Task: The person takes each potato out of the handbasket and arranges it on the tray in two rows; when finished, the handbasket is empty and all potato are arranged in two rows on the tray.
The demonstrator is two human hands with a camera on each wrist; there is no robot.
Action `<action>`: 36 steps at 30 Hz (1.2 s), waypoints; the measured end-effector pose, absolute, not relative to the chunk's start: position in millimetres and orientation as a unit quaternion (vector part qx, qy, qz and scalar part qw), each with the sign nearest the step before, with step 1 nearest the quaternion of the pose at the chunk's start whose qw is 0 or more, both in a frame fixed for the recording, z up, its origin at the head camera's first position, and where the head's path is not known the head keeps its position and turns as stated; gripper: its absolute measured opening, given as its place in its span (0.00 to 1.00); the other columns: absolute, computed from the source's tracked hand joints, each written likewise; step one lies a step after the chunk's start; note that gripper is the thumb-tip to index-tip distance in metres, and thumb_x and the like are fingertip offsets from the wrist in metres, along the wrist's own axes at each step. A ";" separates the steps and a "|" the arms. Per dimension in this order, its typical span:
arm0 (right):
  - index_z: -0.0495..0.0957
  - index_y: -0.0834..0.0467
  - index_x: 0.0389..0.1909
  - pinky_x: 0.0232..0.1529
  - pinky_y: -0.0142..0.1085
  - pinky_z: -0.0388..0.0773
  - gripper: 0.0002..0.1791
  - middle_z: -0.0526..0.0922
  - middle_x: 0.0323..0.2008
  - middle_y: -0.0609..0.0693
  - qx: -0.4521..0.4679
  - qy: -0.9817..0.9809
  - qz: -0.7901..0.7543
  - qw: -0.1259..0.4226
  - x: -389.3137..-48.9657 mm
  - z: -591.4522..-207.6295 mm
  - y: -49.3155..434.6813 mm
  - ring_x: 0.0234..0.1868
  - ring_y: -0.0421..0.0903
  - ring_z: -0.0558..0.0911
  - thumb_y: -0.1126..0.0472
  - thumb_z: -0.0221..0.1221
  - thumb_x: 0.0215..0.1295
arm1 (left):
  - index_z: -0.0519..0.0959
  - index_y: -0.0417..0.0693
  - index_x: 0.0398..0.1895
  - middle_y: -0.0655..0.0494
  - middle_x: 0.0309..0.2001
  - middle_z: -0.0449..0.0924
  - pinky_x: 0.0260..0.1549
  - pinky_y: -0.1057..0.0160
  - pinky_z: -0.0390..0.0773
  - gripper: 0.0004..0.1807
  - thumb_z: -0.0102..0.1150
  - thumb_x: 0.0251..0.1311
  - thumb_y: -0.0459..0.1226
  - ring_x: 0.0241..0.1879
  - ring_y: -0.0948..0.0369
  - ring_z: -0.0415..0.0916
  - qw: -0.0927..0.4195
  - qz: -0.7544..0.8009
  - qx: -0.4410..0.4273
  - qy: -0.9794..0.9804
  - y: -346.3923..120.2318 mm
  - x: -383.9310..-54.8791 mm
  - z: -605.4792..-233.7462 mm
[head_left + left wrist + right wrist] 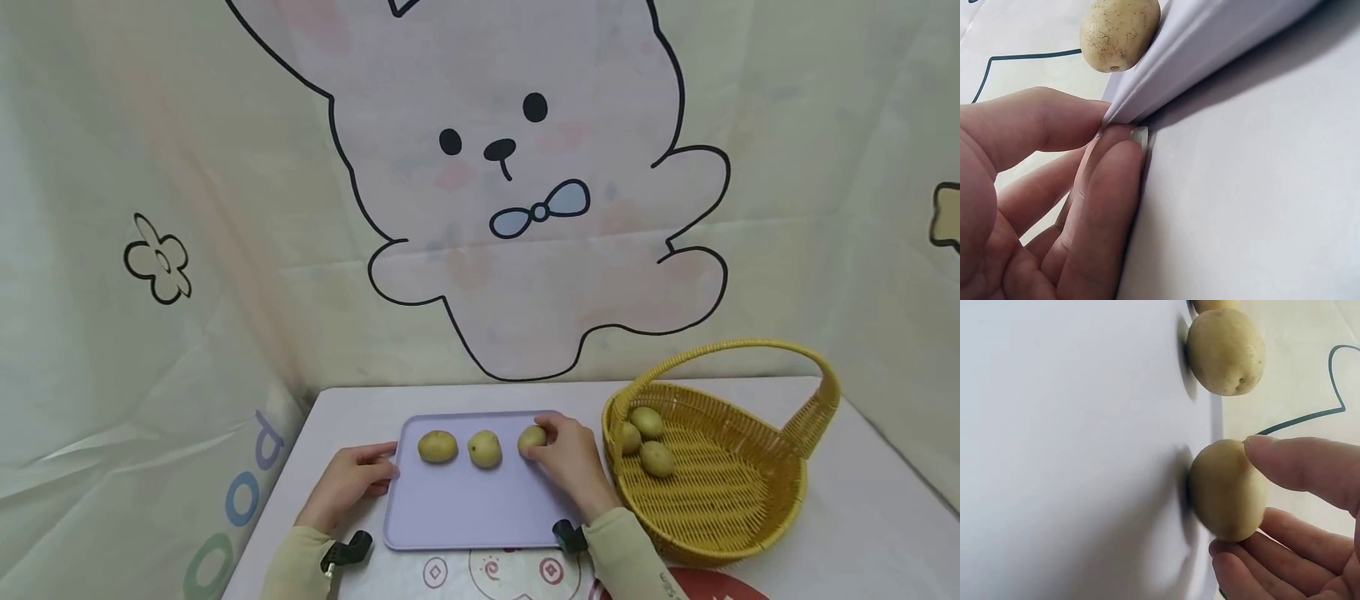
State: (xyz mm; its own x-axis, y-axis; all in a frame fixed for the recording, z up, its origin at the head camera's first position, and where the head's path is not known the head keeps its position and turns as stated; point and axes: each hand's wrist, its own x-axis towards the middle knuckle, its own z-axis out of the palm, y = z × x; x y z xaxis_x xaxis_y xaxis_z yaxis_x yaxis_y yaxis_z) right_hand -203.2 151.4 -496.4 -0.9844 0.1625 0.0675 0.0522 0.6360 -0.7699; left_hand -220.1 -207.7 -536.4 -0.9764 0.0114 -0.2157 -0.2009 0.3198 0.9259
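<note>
In the head view, a left potato [437, 447] and middle potato [484, 451] lie on a lilac tray [480, 512] upon the bench [862, 500]; beside them, the right hand [576, 467] holds a third potato [529, 440]. A yellow basket [720, 535] contains more potatoes [657, 459]. Left wrist: the left hand's [348, 483] grip pinches the tray's edge. Right wrist: the grip clasps the third potato.

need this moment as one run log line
left hand: holds tray edge | right hand: grips tray's rightmost potato | also on tray: two potatoes | basket: three potatoes visible
</note>
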 end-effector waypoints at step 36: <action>0.87 0.56 0.60 0.52 0.50 0.89 0.27 0.91 0.54 0.55 0.022 -0.953 0.297 0.046 -108.4 -395.5 320.4 0.54 0.55 0.90 0.43 0.72 0.69 | 0.82 0.41 0.69 0.51 0.45 0.86 0.38 0.67 0.88 0.31 0.74 0.60 0.34 0.38 0.62 0.85 0.096 0.567 -0.043 0.817 -207.8 -219.8 -536.6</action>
State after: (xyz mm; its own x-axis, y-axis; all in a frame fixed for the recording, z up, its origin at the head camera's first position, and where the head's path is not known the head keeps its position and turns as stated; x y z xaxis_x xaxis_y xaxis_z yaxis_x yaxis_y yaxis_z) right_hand -108.4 320.4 -395.5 -0.9947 -0.0146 0.1016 -0.0698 0.8223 -0.5647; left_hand -219.8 -207.8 -536.6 -0.9778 0.0398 -0.2058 -0.1789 0.3535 0.9182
